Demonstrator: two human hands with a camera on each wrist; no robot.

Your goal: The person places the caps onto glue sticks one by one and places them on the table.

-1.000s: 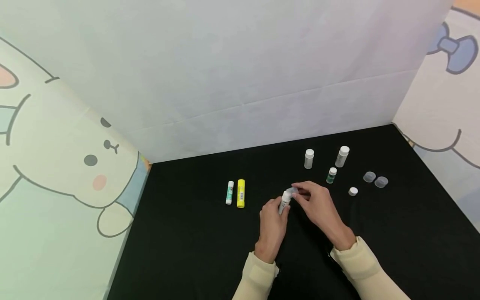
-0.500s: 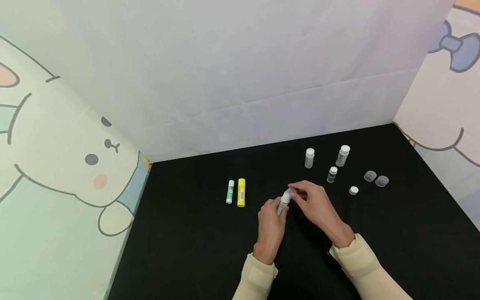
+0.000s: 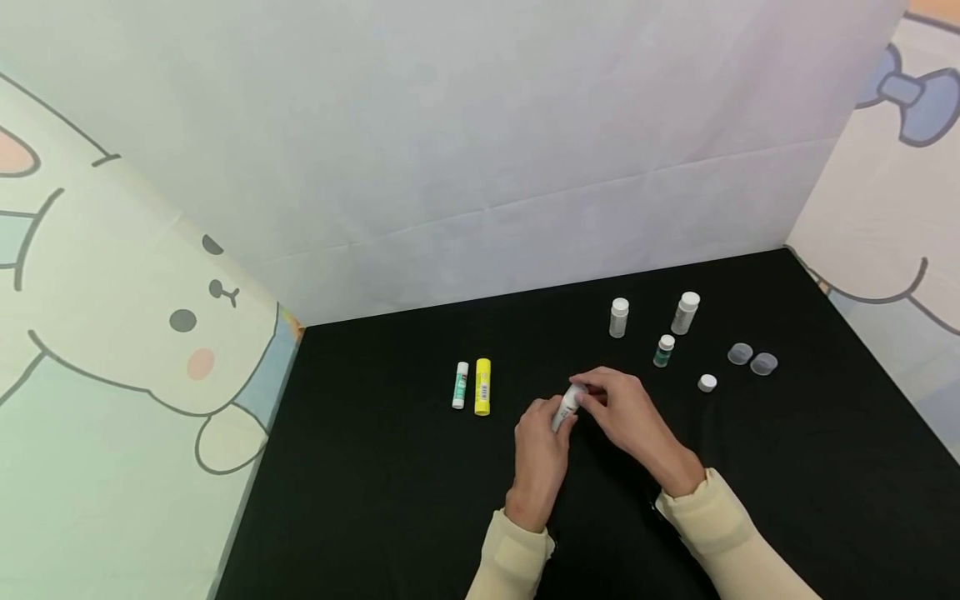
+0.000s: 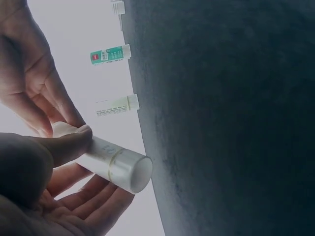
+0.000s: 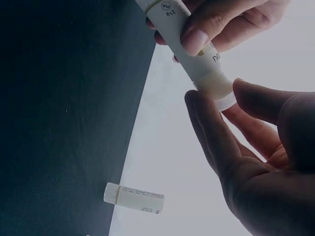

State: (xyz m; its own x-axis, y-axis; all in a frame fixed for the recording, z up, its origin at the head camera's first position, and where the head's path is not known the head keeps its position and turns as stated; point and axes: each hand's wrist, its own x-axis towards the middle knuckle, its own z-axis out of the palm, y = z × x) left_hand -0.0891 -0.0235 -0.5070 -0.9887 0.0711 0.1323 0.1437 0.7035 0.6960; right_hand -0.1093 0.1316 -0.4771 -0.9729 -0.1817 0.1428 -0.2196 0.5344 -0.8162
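Slightly left of the right hand, my left hand [image 3: 540, 450] grips a white glue stick [image 3: 564, 410] round its body, tilted over the dark table. Its printed label and a "21g" marking show in the right wrist view. With thumb and fingertips, my right hand [image 3: 628, 421] pinches the ribbed, translucent cap [image 5: 227, 101] at the upper end of the stick. In the left wrist view, the stick's other end [image 4: 140, 175] points toward the table, and the right fingers partly hide the capped end.
Left of the hands are a green-and-white glue stick [image 3: 460, 386] and a yellow one [image 3: 482, 387]. Behind the hands are white-topped sticks [image 3: 618, 321] [image 3: 684, 315] and a green one [image 3: 663, 353]. Farther right lie a small white cap [image 3: 707, 382] and translucent cups [image 3: 739, 354] [image 3: 763, 364].
The translucent cap, angled beside the stick's tip a second ago, now sits over its end under the right fingers. Both hands have shifted slightly left.
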